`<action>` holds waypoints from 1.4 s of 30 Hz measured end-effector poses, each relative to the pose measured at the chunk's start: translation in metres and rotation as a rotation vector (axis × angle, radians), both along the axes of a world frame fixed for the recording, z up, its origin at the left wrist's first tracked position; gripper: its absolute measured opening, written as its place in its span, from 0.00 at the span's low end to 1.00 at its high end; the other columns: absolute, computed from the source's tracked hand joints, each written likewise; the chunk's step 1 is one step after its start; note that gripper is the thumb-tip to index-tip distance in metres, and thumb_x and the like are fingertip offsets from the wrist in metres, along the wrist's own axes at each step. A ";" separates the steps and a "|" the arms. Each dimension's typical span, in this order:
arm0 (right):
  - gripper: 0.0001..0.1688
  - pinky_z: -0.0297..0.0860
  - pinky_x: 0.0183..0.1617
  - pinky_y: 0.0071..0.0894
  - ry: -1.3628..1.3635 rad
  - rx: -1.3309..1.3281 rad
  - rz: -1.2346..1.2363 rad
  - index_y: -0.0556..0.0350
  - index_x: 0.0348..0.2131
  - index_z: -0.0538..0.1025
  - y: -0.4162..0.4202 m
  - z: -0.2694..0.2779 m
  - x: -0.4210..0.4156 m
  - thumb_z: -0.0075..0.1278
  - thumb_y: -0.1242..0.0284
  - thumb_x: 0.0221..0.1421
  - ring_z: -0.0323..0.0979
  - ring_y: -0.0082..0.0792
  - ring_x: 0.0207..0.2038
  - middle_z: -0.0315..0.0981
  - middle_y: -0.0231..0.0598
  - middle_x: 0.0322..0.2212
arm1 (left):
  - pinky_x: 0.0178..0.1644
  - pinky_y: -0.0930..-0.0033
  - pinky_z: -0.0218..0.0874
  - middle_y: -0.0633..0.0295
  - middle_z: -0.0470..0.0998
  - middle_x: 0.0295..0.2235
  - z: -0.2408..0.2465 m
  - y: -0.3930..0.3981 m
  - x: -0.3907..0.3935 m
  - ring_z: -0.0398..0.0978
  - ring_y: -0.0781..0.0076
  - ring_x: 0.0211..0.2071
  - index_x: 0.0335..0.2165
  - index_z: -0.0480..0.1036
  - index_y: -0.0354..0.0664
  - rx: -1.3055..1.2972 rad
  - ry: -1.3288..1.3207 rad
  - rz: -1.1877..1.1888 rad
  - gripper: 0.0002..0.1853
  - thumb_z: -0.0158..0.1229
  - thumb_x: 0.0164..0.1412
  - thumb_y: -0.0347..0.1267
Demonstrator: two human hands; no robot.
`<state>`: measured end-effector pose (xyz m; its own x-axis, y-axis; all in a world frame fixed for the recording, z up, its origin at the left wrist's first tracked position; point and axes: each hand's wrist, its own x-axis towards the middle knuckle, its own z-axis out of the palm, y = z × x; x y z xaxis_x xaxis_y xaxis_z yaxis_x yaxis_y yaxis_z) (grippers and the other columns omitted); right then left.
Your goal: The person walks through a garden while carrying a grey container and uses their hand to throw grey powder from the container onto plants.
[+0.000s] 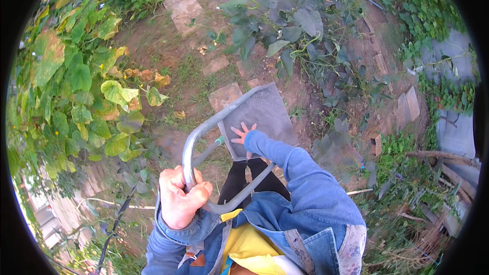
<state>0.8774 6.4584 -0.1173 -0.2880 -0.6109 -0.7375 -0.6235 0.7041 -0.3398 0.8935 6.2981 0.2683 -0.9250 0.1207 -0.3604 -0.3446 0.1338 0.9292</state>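
My left hand (181, 196) is wrapped around the bend of a metal tube frame (214, 120), close to my body. One arm of the tube runs forward along the left and far edge of a flat grey panel (263, 109). The other arm comes back towards my jacket and passes under my right sleeve. Over the panel's near left part, my right hand (243, 137) is spread with its fingers apart; whether it touches the surface I cannot tell. A thinner tube with a green end (219, 140) shows left of the panel.
Leafy vines with yellowing leaves (84, 91) grow on the left, and bean-like plants (290, 26) ahead. Paving slabs (185, 11) lie on the soil. At right are a hollow brick (376, 144), a branch (439, 154) and grey sheets (454, 122). A dark cord (118, 217) hangs at lower left.
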 end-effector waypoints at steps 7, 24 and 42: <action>0.25 0.57 0.48 0.64 -0.033 0.072 -0.088 0.37 0.51 0.61 0.035 -0.065 0.009 0.38 0.71 0.51 0.45 0.53 0.57 0.37 0.35 0.58 | 0.16 0.78 0.40 0.71 0.59 0.10 -0.017 0.001 0.002 0.51 0.85 0.12 0.08 0.57 0.39 0.111 -0.020 0.092 0.12 0.52 0.36 0.21; 0.17 0.65 0.38 0.32 0.359 -0.754 -1.694 0.54 0.39 0.70 0.087 0.110 -0.191 0.46 0.75 0.45 0.66 0.33 0.35 0.67 0.39 0.35 | 0.19 0.80 0.49 0.70 0.64 0.12 -0.082 0.018 0.003 0.58 0.85 0.15 0.12 0.64 0.37 0.066 -0.013 0.258 0.08 0.52 0.41 0.22; 0.09 0.64 0.26 0.30 0.632 0.159 -1.086 0.55 0.27 0.69 0.335 -0.105 -0.013 0.41 0.68 0.50 0.64 0.26 0.23 0.65 0.36 0.18 | 0.20 0.77 0.46 0.72 0.60 0.12 -0.103 -0.007 -0.013 0.56 0.84 0.16 0.12 0.61 0.39 0.190 0.121 0.458 0.08 0.51 0.39 0.25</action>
<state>0.8648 6.7929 -0.2227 -0.9114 0.2432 -0.3321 0.2775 0.9589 -0.0594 0.8805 6.2911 0.1652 -0.9320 -0.2544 -0.2582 -0.2163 -0.1812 0.9594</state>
